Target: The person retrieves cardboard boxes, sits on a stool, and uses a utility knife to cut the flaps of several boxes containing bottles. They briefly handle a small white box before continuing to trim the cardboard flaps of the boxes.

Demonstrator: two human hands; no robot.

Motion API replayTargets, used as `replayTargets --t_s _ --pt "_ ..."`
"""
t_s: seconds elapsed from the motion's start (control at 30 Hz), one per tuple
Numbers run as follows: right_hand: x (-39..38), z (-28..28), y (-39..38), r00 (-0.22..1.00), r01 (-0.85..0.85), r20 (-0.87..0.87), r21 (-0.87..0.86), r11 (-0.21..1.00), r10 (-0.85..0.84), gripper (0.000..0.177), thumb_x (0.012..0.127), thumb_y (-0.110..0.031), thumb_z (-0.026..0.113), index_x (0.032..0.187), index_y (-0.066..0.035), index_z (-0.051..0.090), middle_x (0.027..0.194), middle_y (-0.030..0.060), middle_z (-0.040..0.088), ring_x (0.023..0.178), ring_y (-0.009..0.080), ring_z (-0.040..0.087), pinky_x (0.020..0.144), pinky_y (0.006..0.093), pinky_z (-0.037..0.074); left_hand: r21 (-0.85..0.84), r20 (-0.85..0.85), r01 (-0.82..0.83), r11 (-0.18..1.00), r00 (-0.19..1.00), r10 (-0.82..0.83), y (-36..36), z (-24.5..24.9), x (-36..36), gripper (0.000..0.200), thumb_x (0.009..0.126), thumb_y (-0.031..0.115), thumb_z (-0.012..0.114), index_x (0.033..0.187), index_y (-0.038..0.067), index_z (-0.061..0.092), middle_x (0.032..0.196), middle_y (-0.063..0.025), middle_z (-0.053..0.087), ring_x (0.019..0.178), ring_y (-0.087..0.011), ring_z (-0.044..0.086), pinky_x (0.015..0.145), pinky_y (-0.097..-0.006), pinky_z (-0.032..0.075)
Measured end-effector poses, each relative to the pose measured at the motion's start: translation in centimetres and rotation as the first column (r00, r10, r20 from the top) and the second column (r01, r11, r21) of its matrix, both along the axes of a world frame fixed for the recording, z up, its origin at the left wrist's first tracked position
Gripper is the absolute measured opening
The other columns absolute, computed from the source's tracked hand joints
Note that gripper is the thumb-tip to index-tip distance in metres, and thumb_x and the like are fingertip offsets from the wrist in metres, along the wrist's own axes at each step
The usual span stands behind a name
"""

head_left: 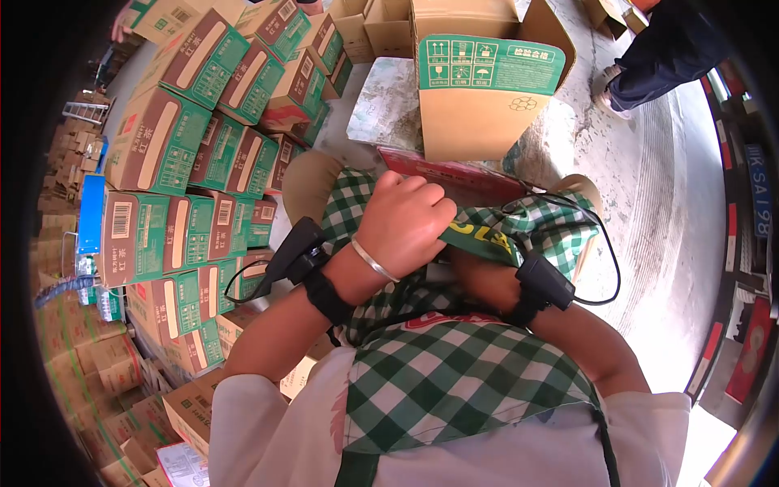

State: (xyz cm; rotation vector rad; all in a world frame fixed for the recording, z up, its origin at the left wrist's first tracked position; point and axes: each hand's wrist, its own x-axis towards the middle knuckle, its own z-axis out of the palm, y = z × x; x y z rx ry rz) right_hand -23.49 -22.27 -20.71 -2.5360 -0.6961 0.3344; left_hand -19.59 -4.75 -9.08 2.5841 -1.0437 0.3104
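My left hand [406,219] is closed in a fist above my lap, with a silver bracelet [372,261] round its wrist. Against its right side lies a green strip with yellow lettering [480,242]; whether the fingers grip it cannot be made out. My right forearm [491,284] reaches in under that strip, so the right hand and its fingers are hidden. Both wrists carry black strapped devices with cables. The green-and-white checked apron [479,373] covers my chest and lap. Just beyond the hands is the edge of a red printed panel [454,174].
An open cardboard carton [475,122] with a green label stands ahead on a worn pale surface [389,101]. Stacked brown-and-green tea cartons [162,146] rise at the left. Another person's leg [661,61] is at the upper right, on the concrete floor [649,219].
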Motion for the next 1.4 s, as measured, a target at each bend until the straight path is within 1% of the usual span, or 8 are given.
replayTargets --t_s 0.43,0.5,0.83,0.93,1.03,1.17,1.33,1.4 --pt "0.7 7.3 -2.4 0.977 -0.174 -0.077 0.239 0.955 0.197 0.023 0.085 0.002 0.044 0.106 0.002 0.054 0.092 0.0228 0.058 0.088 0.0359 0.060 0.077 0.0381 0.046 -0.033 -0.092 0.040 0.999 0.995 -0.043 -1.3 -0.7 1.0 0.016 0.060 0.014 0.070 0.072 0.013 0.059 0.072 -0.0022 0.052 0.076 -0.0241 0.054 0.066 -0.0380 0.037" --pt "0.9 8.5 -2.3 0.866 -0.142 -0.454 0.177 0.974 0.209 0.038 0.087 -0.002 0.052 0.125 0.004 0.047 0.120 0.0274 0.054 0.111 0.0417 0.051 0.095 0.0416 0.040 -0.032 -0.101 0.047 0.998 0.994 -0.050 -1.4 -0.5 1.2 0.015 0.061 0.014 0.070 0.071 0.013 0.059 0.072 -0.0023 0.052 0.076 -0.0241 0.054 0.066 -0.0381 0.037" --pt "0.9 9.7 -1.7 0.902 -0.213 -0.311 0.281 0.936 0.299 0.042 0.090 -0.017 0.059 0.124 0.003 0.048 0.123 0.0256 0.053 0.113 0.0404 0.052 0.093 0.0403 0.044 -0.043 -0.139 0.048 0.998 0.989 -0.053 -0.5 -1.2 2.0 0.014 0.061 0.013 0.068 0.072 0.012 0.059 0.073 -0.0034 0.054 0.077 -0.0257 0.055 0.066 -0.0384 0.038" --pt "0.6 10.2 -2.2 0.935 -0.311 0.018 0.515 0.798 0.353 0.041 0.096 -0.027 0.053 0.121 0.006 0.050 0.119 0.0240 0.058 0.110 0.0358 0.059 0.093 0.0394 0.047 -0.133 -0.291 0.016 0.991 0.955 -0.054 0.8 -1.6 2.4 0.015 0.060 0.011 0.066 0.073 0.010 0.059 0.076 -0.0044 0.056 0.079 -0.0289 0.055 0.068 -0.0402 0.041" --pt "2.5 14.5 -3.0 0.638 0.719 -0.752 0.659 0.222 0.164 0.055 0.102 -0.041 0.034 0.113 0.009 0.052 0.102 0.0205 0.066 0.094 0.0283 0.067 0.086 0.0402 0.054 -0.150 -0.589 0.093 0.984 0.791 -0.164 2.2 -0.6 2.9 0.022 0.070 0.011 0.068 0.092 0.006 0.064 0.089 -0.0075 0.062 0.092 -0.0268 0.059 0.078 -0.0365 0.048" --pt "6.5 13.8 -3.9 0.577 0.794 -0.796 0.599 0.101 0.186 0.054 0.102 -0.041 0.034 0.113 0.008 0.053 0.103 0.0221 0.065 0.093 0.0303 0.067 0.083 0.0402 0.057 -0.582 -0.810 -0.325 0.746 0.312 -0.496 0.0 -0.9 1.6 0.027 0.093 0.012 0.059 0.116 0.000 0.056 0.115 -0.0085 0.060 0.103 -0.0152 0.057 0.085 -0.0300 0.049" --pt "7.4 13.8 -2.1 0.769 0.631 -0.628 0.776 0.019 0.122 0.049 0.103 -0.032 0.038 0.131 0.008 0.039 0.118 0.0160 0.061 0.083 0.0238 0.068 0.078 0.0338 0.056 -0.533 -0.839 -0.503 0.680 0.208 -0.503 -3.6 0.7 1.9 0.016 0.098 0.015 0.052 0.095 0.000 0.057 0.071 -0.0010 0.056 0.059 -0.0075 0.051 0.056 -0.0230 0.042" --pt "6.8 15.4 -2.4 0.761 0.597 -0.634 0.767 0.237 0.138 0.042 0.103 -0.026 0.039 0.130 0.005 0.041 0.121 0.0129 0.060 0.075 0.0194 0.067 0.079 0.0307 0.054 -0.608 -0.782 -0.478 0.633 0.227 -0.580 -3.9 1.1 3.6 0.023 0.100 0.022 0.049 0.091 0.001 0.056 0.066 -0.0018 0.052 0.055 -0.0095 0.048 0.053 -0.0236 0.039"
